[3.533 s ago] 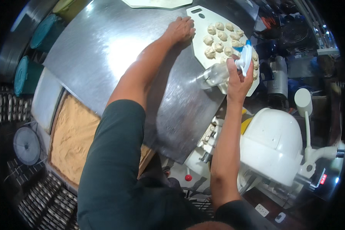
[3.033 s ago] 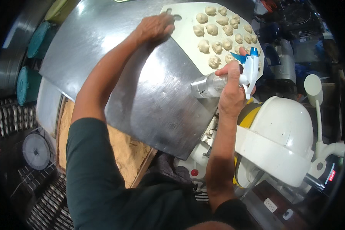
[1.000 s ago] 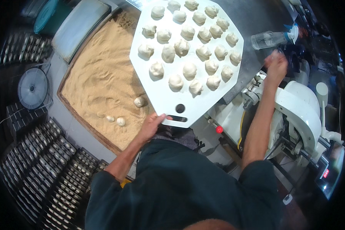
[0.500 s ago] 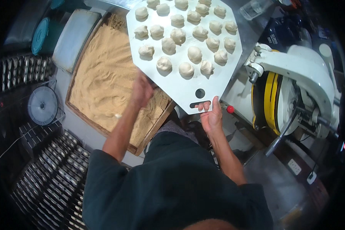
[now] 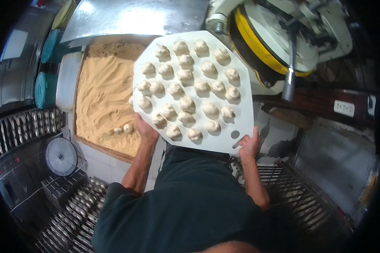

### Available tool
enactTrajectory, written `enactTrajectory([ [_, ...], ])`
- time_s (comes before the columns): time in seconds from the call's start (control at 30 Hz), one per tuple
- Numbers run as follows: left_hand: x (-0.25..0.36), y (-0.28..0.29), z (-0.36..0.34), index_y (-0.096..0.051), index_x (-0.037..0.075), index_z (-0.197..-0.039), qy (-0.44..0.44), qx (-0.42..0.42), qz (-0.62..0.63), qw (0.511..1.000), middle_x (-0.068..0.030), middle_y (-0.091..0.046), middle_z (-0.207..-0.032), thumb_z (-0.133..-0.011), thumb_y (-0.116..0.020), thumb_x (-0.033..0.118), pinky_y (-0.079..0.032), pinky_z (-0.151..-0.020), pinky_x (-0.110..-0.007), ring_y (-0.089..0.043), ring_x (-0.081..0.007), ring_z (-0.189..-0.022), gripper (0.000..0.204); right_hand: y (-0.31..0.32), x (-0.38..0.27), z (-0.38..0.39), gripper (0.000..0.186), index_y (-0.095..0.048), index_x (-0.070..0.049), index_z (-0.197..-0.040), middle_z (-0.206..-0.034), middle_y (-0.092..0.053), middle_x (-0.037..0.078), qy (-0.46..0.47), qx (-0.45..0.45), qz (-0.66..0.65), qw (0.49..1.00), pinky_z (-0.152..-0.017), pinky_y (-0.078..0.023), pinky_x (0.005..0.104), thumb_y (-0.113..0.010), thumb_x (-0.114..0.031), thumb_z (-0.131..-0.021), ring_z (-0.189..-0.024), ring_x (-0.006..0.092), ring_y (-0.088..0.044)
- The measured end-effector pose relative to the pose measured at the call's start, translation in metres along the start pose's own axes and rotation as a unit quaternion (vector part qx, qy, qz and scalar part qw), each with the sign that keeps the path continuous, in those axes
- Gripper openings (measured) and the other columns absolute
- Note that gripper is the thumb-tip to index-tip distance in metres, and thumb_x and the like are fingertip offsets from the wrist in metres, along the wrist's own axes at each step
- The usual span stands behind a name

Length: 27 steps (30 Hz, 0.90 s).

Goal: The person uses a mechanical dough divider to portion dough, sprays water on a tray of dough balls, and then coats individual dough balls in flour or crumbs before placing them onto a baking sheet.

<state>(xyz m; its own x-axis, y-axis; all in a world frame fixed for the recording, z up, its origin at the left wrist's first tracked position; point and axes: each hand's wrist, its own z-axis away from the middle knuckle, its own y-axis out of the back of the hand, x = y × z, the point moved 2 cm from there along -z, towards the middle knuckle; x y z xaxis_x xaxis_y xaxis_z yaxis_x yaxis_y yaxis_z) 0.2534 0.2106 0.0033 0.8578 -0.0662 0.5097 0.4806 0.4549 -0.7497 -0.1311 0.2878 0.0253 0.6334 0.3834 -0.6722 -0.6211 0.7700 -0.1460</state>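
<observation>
A white board point(image 5: 218, 141) with cut corners carries several pale dough balls point(image 5: 201, 86). It is held up before me, partly over a wooden-framed box point(image 5: 85, 141) of tan crumbs. My left hand point(image 5: 147, 127) grips its near left edge, the fingers hidden beneath. Through the handle slot at the near right corner, beside a round hole, my right hand point(image 5: 250, 145) is closed on the board. Close to the left hand, a few dough balls point(image 5: 128, 128) lie in the tan crumbs point(image 5: 103, 92). Another shows partly at the board's left edge.
A white machine with a yellow-and-black ring point(image 5: 257, 40) and a metal lever point(image 5: 289, 82) stands far right. A steel surface point(image 5: 118, 19) lies beyond the box. Teal bins point(image 5: 44, 89), moulded metal racks point(image 5: 74, 215) and a round fan point(image 5: 61, 156) are at left; dark metal bars point(image 5: 299, 192) at right.
My view has turned rightward. My left hand has moved from over the crumbs to the board's edge. The board is nearer, and dough balls now show in the crumbs by its left side.
</observation>
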Motion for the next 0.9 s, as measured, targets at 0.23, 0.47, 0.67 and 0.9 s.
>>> enactTrajectory([
  [0.23,-0.108,-0.046,0.042,-0.045,0.001,-0.143,0.085,0.018,-0.055,0.995,-0.0179,-0.054,-0.142,-0.107,-0.027,0.041,-0.043,-0.111,-0.047,-0.054,-0.0332,-0.130,0.057,0.152,-0.001,0.013,0.039,-0.060,-0.011,-0.109,-0.073,-0.053,0.000,0.026,0.133,-0.052,0.989,-0.044,-0.029,0.0267,-0.057,-0.049,-0.099,-0.053,0.0096,-0.042],
  [0.47,-0.164,-0.130,-0.018,-0.044,0.000,-0.145,0.216,-0.050,-0.171,0.960,-0.0166,-0.050,-0.146,-0.108,-0.033,0.037,-0.035,-0.116,-0.042,-0.048,-0.0280,-0.134,0.053,0.180,-0.005,0.004,0.041,-0.056,-0.012,-0.117,-0.078,-0.048,0.000,0.034,0.144,-0.109,0.983,-0.052,-0.034,0.0268,-0.048,-0.050,-0.104,-0.058,0.0109,-0.037],
  [0.67,-0.197,-0.163,-0.083,-0.056,-0.003,-0.127,0.114,-0.242,-0.393,0.880,-0.0138,-0.066,-0.114,-0.101,-0.043,0.022,-0.051,-0.091,-0.038,-0.064,-0.0224,-0.100,0.037,0.089,-0.041,-0.033,0.031,-0.052,-0.009,-0.110,-0.075,-0.038,0.000,0.020,0.075,-0.192,0.978,-0.066,-0.044,0.0365,-0.040,-0.038,-0.109,-0.062,0.0151,-0.034],
  [0.9,-0.215,-0.216,-0.181,-0.061,-0.010,-0.110,-0.001,-0.137,-0.509,0.849,-0.0198,-0.068,-0.098,-0.097,-0.055,0.024,-0.056,-0.066,-0.036,-0.067,-0.0226,-0.078,0.037,-0.029,-0.082,-0.110,0.039,-0.050,-0.006,-0.116,-0.077,-0.044,0.005,0.037,-0.004,-0.202,0.979,-0.090,-0.049,0.0550,-0.032,-0.040,-0.110,-0.070,0.0234,-0.048],
])
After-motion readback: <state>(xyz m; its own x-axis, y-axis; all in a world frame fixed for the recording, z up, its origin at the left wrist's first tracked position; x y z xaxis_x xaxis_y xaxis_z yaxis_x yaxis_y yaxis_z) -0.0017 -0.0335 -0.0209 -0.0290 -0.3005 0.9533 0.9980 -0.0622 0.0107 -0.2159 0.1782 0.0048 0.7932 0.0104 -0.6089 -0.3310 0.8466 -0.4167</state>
